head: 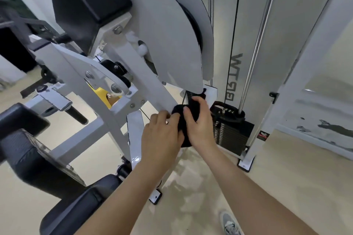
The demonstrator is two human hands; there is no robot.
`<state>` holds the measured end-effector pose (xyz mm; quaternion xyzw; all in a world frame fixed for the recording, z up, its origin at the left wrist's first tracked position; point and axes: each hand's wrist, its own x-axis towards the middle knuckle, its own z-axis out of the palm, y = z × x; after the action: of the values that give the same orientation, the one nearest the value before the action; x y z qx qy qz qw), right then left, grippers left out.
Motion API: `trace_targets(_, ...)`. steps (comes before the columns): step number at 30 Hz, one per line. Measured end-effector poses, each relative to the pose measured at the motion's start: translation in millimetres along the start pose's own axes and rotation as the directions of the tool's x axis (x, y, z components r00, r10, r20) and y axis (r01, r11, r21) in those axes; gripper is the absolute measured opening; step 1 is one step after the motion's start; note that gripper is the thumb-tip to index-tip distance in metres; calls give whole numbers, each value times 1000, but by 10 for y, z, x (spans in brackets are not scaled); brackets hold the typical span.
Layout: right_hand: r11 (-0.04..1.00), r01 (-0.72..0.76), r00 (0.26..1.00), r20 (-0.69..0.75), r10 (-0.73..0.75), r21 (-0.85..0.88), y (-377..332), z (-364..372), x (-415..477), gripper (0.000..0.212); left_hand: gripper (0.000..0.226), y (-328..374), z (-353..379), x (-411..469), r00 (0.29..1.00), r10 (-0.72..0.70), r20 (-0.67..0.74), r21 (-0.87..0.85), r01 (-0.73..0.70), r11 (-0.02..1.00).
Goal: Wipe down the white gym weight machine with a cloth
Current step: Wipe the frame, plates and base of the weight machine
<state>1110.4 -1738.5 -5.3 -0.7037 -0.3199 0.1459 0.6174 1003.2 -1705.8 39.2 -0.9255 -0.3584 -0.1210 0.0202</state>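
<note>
Shoe [230,223] on the pale floor [277,187], well below the cam cover [168,34]. Black seat pad [63,208] below and left of the cover.

Both hands are under the cover's lower tip. The left hand [162,135] pinches the left edge of the black cloth [178,115]. The right hand [200,126] has its fingers curled over the top of the cloth. The cloth is bunched around the low end of the diagonal white bar [145,74], which runs down from left of the cover.

Step in hand, as I judge it: wiping that bar end.

- Best done with the cloth wrapped snugly round the bar and drawn along its length.
- Refold the cloth to a fresh face for each pass.
- The bar's underside is hidden, so its contact with the cloth cannot be confirmed.

Obstacles: a thin cable drops from under the cover, just behind the cloth, and could snag it. The bolt heads and yellow part [101,91] left of the cover will likely need fingertip work.

Further back, right of the cover: black weight stack [231,133], with the lifting cable [236,25] above it. The cover's broad face appears not yet reached.
</note>
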Motion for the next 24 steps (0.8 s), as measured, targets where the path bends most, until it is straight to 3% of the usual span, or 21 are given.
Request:
trace_targets(3,976,112,986,141,-86,-186,146,218,-183,41,31,-133,127,-182,986,-17,163,54,8,998)
trace_targets(5,990,28,995,101,-14,-142,151,280,-297,46,23,-209,159,-283,985,7,171,-57,3,998)
trace_targets(7,999,40,993,110,-37,-25,34,376,-334,51,21,-232,112,-286,986,-21,165,-182,51,982)
trace_targets(10,945,324,918,230,-322,30,-364,582,-123,61,19,-390,60,-201,977,-190,92,-217,206,954)
trace_targets(12,900,435,866,291,-407,-36,-442,641,68,68,8,-472,43,-181,972,-215,96,-208,231,950)
trace_targets(13,891,446,863,304,-404,-83,-378,623,110,69,3,-482,49,-191,975,-183,124,-186,204,961)
trace_targets(16,909,359,918,258,-302,-212,75,398,-86,66,28,-396,101,-245,985,-97,146,-39,103,994)
trace_targets(19,941,261,951,223,-213,-214,333,231,-351,59,18,-323,176,-232,981,-72,181,96,55,994)
trace_targets(22,970,211,961,208,-183,-122,113,351,-200,57,10,-254,181,-246,982,-59,179,-9,61,998)
trace_targets(24,923,378,905,240,-352,-72,-151,464,83,61,13,-250,159,-195,983,-133,124,-154,151,976)
